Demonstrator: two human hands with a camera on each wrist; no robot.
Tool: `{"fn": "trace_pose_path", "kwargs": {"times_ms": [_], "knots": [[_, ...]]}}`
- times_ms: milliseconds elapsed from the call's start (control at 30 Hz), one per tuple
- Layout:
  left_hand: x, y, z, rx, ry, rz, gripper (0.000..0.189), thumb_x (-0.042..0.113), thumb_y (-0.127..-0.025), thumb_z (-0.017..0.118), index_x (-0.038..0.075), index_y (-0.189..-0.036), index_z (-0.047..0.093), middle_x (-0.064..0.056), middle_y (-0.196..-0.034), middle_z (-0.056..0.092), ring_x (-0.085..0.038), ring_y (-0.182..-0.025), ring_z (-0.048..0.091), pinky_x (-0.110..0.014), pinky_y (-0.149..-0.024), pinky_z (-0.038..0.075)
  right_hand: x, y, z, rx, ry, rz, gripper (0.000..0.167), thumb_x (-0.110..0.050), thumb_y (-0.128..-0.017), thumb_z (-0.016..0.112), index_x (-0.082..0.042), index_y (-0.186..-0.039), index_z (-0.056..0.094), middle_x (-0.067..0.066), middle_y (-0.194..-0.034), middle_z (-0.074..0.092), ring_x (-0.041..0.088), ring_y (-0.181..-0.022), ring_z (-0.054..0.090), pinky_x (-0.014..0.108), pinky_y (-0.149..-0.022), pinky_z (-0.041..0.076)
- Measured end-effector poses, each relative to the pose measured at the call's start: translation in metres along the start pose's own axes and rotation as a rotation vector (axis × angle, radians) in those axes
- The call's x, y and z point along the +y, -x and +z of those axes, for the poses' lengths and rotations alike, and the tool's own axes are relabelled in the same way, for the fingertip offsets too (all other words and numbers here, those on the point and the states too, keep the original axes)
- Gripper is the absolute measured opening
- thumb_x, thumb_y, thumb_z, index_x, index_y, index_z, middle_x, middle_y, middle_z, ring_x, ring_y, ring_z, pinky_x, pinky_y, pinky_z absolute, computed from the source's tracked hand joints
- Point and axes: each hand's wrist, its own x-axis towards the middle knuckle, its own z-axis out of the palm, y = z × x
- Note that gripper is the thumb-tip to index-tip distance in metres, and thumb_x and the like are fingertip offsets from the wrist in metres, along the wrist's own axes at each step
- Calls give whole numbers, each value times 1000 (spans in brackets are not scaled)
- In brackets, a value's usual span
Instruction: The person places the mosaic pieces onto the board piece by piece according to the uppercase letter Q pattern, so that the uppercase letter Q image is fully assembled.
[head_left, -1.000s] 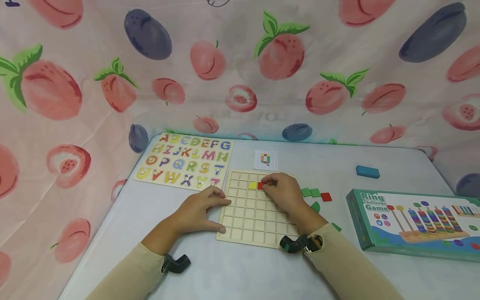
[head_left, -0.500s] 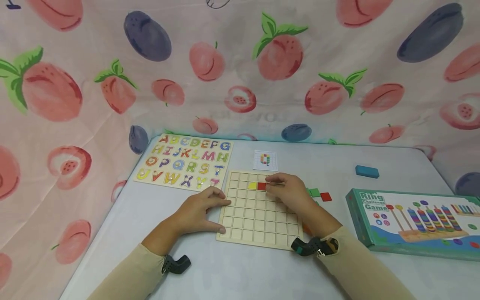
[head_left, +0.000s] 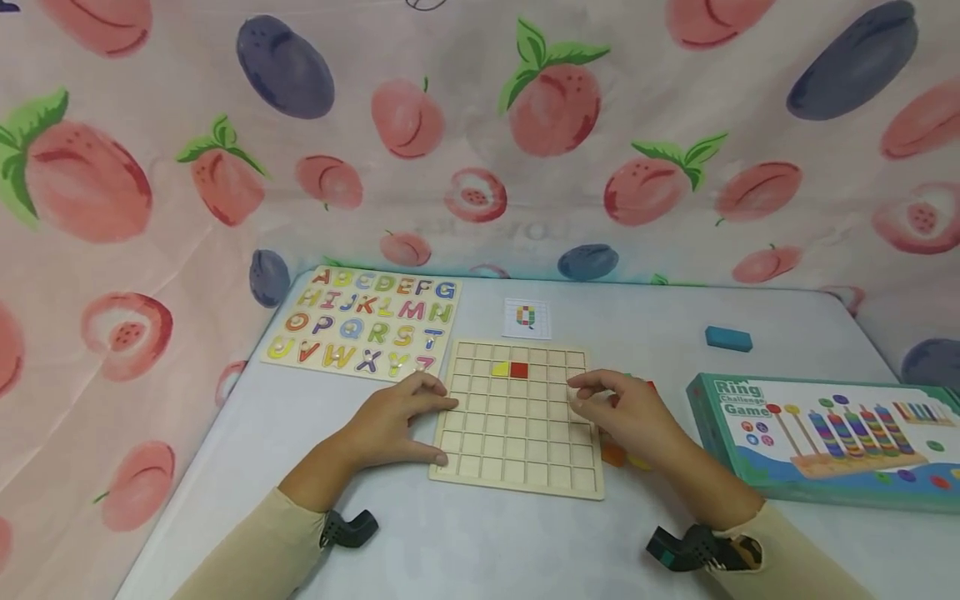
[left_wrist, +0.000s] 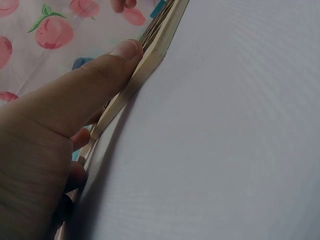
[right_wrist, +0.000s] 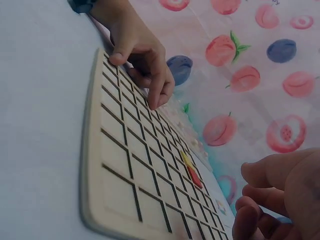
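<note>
A wooden grid board (head_left: pixel 517 425) lies on the table in the head view. In its second row from the back sit a red square tile (head_left: pixel 518 370) and, touching its left side, a yellow tile (head_left: pixel 500 368) with one corner cut away. My left hand (head_left: pixel 393 421) rests at the board's left edge. Its thumb (left_wrist: pixel 107 70) presses on the rim in the left wrist view, with the other fingers spread farther along. Over the board's right edge is my right hand (head_left: pixel 630 412), fingers loosely bent and nothing visible between them.
Behind the board lies a card (head_left: pixel 526 318) with a coloured Q pattern. An alphabet puzzle (head_left: pixel 367 321) is at the back left. Orange pieces (head_left: pixel 612 453) lie partly under the right hand. A blue block (head_left: pixel 728 338) and a Ring Challenge Game box (head_left: pixel 832 442) stand to the right.
My right hand has let go of the red tile, leaving it in its cell, and moved right and toward me to the board's right edge. My left hand has stayed in place.
</note>
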Motion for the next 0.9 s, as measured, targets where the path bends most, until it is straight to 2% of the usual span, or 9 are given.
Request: {"fn": "trace_pose_path", "kwargs": {"times_ms": [133, 233, 400, 567, 900], "knots": [[-2, 1, 0, 7, -14, 4, 74, 56, -71, 97, 28, -136, 75, 9, -135, 56, -7, -102, 55, -31, -85, 49, 6, 16, -8, 37, 50, -13, 34, -23, -98, 78, -11, -130, 75, 7, -113, 69, 24, -70, 59, 30, -57, 49], [-3, 1, 1, 14, -24, 13, 75, 57, -71, 97, 28, -137, 75, 9, -135, 56, -8, -106, 55, -32, -87, 49, 12, 30, -14, 50, 63, 14, 34, -23, -97, 79, -10, -128, 75, 6, -111, 70, 23, -70, 57, 28, -55, 46], [-4, 0, 3, 20, -21, 24, 75, 57, -71, 97, 27, -136, 75, 9, -135, 56, -7, -99, 53, -30, -83, 48, 31, 54, -19, 51, 81, 47, 34, -24, -97, 79, -11, -129, 74, 5, -108, 68, 21, -75, 57, 26, -60, 47], [-3, 0, 1, 11, -16, 13, 75, 54, -70, 98, 27, -137, 75, 9, -135, 56, -7, -100, 53, -30, -84, 48, 46, 74, -18, 113, 154, 39, 35, -23, -95, 83, -14, -128, 75, 4, -105, 67, 19, -71, 55, 26, -60, 45], [1, 1, 0, 7, -14, -3, 75, 54, -71, 98, 27, -136, 75, 8, -135, 56, -7, -97, 52, -29, -82, 47, 61, 89, -20, 176, 142, 240, 47, -29, -97, 79, -14, -139, 68, 6, -113, 65, 23, -76, 54, 27, -62, 44]]}}
